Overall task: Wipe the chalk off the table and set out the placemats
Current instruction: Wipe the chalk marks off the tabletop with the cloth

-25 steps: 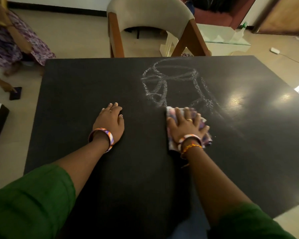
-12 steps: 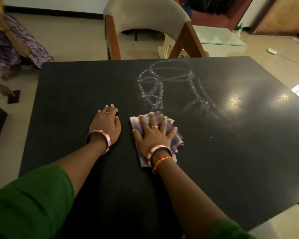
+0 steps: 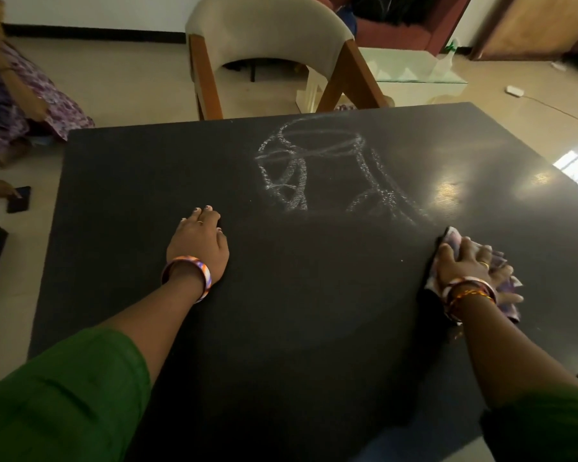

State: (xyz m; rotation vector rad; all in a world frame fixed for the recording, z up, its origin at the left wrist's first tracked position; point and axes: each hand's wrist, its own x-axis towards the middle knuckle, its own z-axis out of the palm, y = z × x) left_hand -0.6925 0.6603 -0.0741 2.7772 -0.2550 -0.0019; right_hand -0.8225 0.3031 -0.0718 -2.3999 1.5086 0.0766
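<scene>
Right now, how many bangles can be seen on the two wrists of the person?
2 clear bangles: one on the left wrist, next to the left hand on the table; one on the right wrist, with an orange thread band. More may be hidden.

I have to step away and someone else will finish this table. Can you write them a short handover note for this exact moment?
Left hand: rests flat on the table, holding nothing.
Right hand: presses the cloth flat on the table's right side, fingers spread.
Chalk drawing: most lines show at the far centre, beyond the cloth.
Done: the near half looks free of chalk.
Left: wipe off the drawing, then set out the placemats; none are in view.
</scene>
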